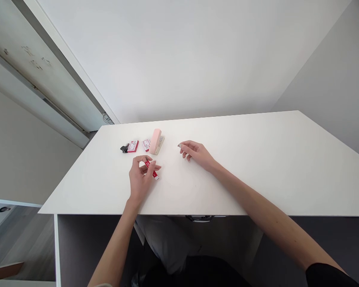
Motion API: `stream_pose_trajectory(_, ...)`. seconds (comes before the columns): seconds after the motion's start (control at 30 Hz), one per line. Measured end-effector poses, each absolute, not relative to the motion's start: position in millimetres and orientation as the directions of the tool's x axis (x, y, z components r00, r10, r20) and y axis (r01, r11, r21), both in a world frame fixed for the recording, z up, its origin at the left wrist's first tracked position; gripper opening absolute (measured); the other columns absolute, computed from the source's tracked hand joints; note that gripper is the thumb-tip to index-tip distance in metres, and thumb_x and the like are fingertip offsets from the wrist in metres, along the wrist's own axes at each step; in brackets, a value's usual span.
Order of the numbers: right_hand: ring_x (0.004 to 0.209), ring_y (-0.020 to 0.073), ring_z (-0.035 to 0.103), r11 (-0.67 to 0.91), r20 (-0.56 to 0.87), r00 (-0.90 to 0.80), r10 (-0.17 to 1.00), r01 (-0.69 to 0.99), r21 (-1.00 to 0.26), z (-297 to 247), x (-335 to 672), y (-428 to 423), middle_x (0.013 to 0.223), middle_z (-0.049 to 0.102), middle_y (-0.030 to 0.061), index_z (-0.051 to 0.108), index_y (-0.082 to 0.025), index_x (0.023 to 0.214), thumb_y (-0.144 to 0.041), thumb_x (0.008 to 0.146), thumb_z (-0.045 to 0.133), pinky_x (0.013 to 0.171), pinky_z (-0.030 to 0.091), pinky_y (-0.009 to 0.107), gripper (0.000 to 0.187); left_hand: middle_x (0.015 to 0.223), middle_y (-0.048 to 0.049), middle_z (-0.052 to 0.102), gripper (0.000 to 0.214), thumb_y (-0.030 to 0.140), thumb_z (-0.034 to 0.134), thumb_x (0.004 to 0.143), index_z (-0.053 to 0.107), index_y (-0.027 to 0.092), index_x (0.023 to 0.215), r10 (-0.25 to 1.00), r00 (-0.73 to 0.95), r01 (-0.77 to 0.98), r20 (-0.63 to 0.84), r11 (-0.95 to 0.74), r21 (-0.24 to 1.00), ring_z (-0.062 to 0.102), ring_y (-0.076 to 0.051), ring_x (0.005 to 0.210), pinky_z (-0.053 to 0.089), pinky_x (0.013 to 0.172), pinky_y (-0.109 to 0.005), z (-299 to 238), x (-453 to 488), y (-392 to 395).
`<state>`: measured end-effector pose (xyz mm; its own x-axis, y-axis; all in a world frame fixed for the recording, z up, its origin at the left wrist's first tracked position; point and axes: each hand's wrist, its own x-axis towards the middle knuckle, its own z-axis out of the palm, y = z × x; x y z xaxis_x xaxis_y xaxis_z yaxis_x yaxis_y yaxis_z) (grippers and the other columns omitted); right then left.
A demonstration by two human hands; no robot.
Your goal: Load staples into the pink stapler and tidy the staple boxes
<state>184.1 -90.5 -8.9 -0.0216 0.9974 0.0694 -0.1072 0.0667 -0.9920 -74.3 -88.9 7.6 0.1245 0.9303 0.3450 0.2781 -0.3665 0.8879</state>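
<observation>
My left hand (141, 177) is closed around a small red-and-white staple box (154, 174), held tilted above the table, part of it behind the fingers. My right hand (196, 152) pinches a small silvery piece (180, 145) between thumb and forefinger; it looks like a strip of staples, mostly covered by the fingertips. Between and beyond the hands stands a pink stapler (155, 140), apart from both. Just left of it, a second small red-and-white box (146, 144) lies flat. A third such box (133, 146) rests farther left, beside a black staple remover (125, 148).
The white table (257, 167) runs wide to the right, with its front edge close to my body. A pale wall (197, 59) rises behind it. At the left are a door frame (74, 63) and a floor (26, 235) lower down.
</observation>
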Motion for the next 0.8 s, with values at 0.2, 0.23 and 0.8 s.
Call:
stream_pose_trajectory(0.2, 0.081, 0.0154, 0.066, 0.079, 0.093, -0.127, 0.988, -0.107, -0.991, -9, 177, -95, 0.099, 0.072, 0.0057, 0.077, -0.023, 0.114, -0.057, 0.094, 0.074, 0.062, 0.056, 0.026, 0.039, 0.121, -0.0048, 0.064, 0.037, 0.056, 0.064, 0.101, 0.045, 0.024, 0.105, 0.949, 0.080, 0.126, 0.303, -0.312, 0.942, 0.082, -0.021, 0.086, 0.066, 0.073, -0.034, 11, -75, -85)
stream_pose_trajectory(0.23, 0.080, 0.0155, 0.066, 0.078, 0.095, -0.160, 0.983, -0.109, -0.991, -9, 176, -95, 0.099, 0.072, 0.0059, 0.077, -0.023, 0.115, -0.057, 0.094, 0.074, 0.062, 0.057, 0.027, 0.040, 0.127, -0.0071, 0.064, 0.037, 0.056, 0.062, 0.102, 0.045, 0.024, 0.106, 0.951, 0.091, 0.087, 0.294, -0.302, 0.949, 0.082, -0.023, 0.093, 0.067, 0.079, -0.038, 11, -75, -84)
stream_pose_trajectory(0.8, 0.079, 0.0171, 0.069, 0.039, 0.087, -0.411, 0.907, -0.125, -0.991, 1, 164, -106, 0.099, 0.078, 0.0073, 0.075, -0.023, 0.119, -0.057, 0.094, 0.075, 0.057, 0.058, 0.027, 0.042, 0.157, -0.0159, 0.057, 0.038, 0.057, 0.059, 0.104, 0.040, 0.024, 0.101, 0.915, 0.387, 0.009, 0.117, -0.131, 0.991, 0.078, -0.022, 0.111, 0.066, 0.096, -0.045, 11, -71, -88)
